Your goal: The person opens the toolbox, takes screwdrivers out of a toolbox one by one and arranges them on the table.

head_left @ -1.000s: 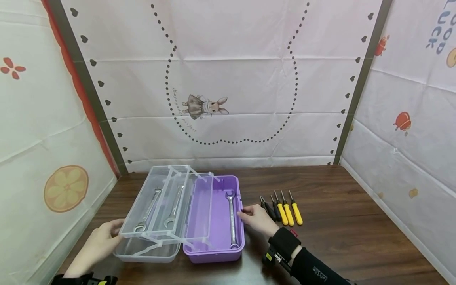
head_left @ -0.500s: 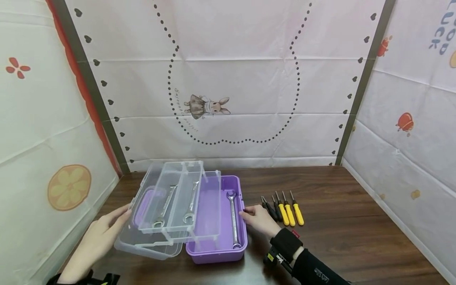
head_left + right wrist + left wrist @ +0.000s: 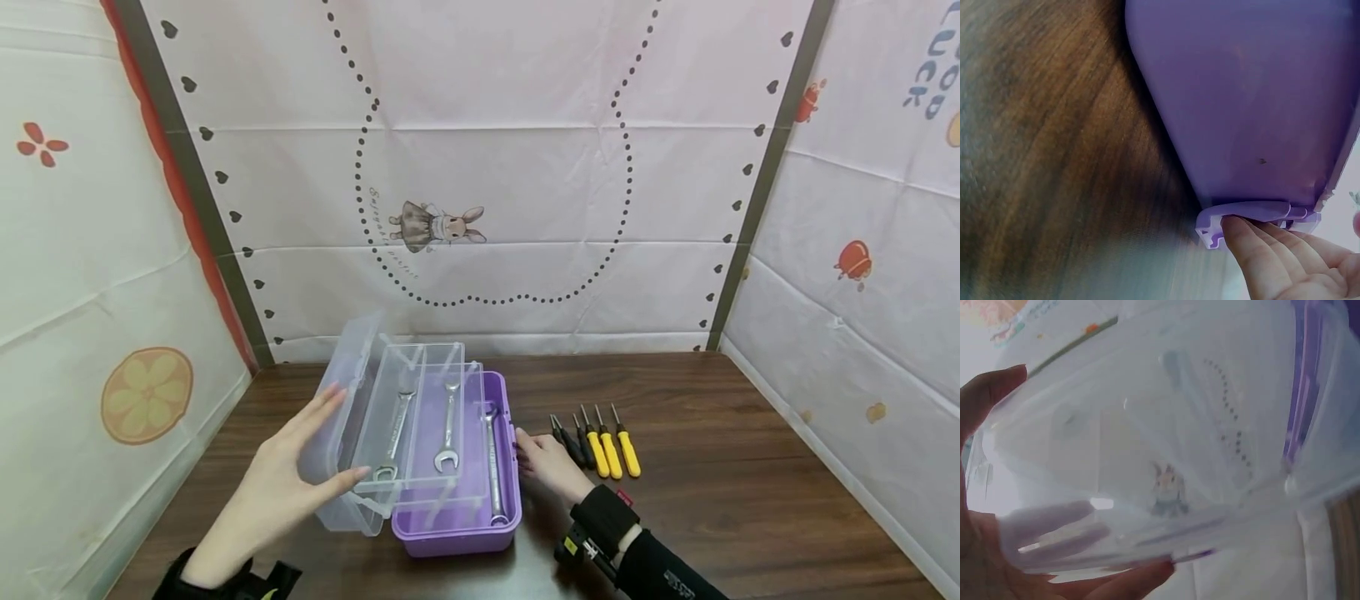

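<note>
My left hand [image 3: 277,483] grips the clear plastic lid [image 3: 358,354], thumb and fingers spread across it; the lid stands tilted up at the left of the purple toolbox [image 3: 453,546]. In the left wrist view the lid [image 3: 1135,425] fills most of the picture. A clear divided tray [image 3: 426,433] on hinged arms hangs over the box and carries two wrenches, one left [image 3: 399,425] and one right [image 3: 448,429]. Another wrench [image 3: 493,471] lies inside the box. My right hand [image 3: 553,468] holds the latch [image 3: 1244,209] at the box's right side, fingertips tucked behind its flap.
Right of the box lie several screwdrivers in a row, some with black handles [image 3: 572,446] and some with yellow handles [image 3: 609,454]. Printed white cloth [image 3: 495,183] hangs behind the brown wooden table [image 3: 712,467] and on both sides.
My left hand has raised the lid and swung it rightward; the tray has shifted right over the box with its wrenches. My right hand stays at the box's right side.
</note>
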Demonstrator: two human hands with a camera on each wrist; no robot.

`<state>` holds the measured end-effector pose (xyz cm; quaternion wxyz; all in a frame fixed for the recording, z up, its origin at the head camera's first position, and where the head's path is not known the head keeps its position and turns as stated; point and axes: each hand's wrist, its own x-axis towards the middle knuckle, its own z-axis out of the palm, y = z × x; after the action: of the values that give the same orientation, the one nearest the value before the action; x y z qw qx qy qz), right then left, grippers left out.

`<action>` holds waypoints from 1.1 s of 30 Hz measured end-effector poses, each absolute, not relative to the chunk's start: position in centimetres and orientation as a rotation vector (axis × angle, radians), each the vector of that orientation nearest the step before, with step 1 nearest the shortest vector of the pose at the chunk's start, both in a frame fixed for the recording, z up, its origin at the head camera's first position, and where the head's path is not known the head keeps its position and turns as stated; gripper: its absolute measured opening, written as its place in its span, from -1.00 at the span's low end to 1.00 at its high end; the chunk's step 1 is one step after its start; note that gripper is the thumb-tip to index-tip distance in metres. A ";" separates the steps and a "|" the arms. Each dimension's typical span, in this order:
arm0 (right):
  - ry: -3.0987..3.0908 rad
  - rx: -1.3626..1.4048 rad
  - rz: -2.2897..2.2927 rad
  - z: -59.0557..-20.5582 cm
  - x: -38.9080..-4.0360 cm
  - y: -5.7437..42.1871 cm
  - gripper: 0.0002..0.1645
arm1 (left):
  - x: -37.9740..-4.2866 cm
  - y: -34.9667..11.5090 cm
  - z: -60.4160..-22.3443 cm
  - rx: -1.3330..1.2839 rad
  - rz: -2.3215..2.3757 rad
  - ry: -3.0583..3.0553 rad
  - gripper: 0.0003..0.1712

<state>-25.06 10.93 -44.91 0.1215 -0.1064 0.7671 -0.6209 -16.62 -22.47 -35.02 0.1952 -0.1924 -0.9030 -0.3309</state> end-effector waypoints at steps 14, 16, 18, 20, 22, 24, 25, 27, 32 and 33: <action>2.184 -0.287 -1.831 -44.8 -25.1 11.4 -0.06 | -17.7 -17.6 -36.6 -0.668 -1.097 -2.261 0.10; 2.179 -0.283 -1.831 -44.9 -25.1 11.5 -0.02 | -17.7 -16.5 -36.9 -0.685 -1.086 -2.250 0.11; 2.172 -0.282 -1.834 -44.9 -25.2 11.5 -0.01 | -17.8 -15.3 -37.1 -0.712 -1.039 -2.238 0.12; 2.167 -0.288 -1.840 -44.9 -25.3 11.6 0.01 | -17.9 -14.1 -37.5 -0.731 -0.956 -2.235 0.13; 2.161 -0.296 -1.847 -44.9 -25.4 11.7 0.03 | -18.0 -12.7 -37.9 -0.752 -0.838 -2.231 0.13; 2.155 -0.296 -1.848 -45.0 -25.5 11.7 0.03 | -18.1 -11.5 -38.3 -0.770 -0.711 -2.234 0.14; 2.155 -0.294 -1.846 -45.0 -25.5 11.8 0.04 | -18.0 -10.9 -38.6 -0.779 -0.643 -2.236 0.14; 2.157 -0.288 -1.840 -45.0 -25.5 11.8 0.04 | -18.0 -9.8 -39.2 -0.796 -0.510 -2.242 0.13; 2.155 -0.294 -1.821 -45.1 -25.6 11.9 0.06 | -17.8 -8.1 -40.3 -0.818 -0.278 -2.268 0.18; 2.150 -0.295 -1.820 -45.1 -25.6 11.9 0.07 | -17.8 -8.0 -40.5 -0.819 -0.244 -2.277 0.21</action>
<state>-25.64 11.91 -45.09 0.1540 -0.1028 0.7500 -0.6350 -17.78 -7.99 -40.48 0.3473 -0.3156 -0.8780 -0.0942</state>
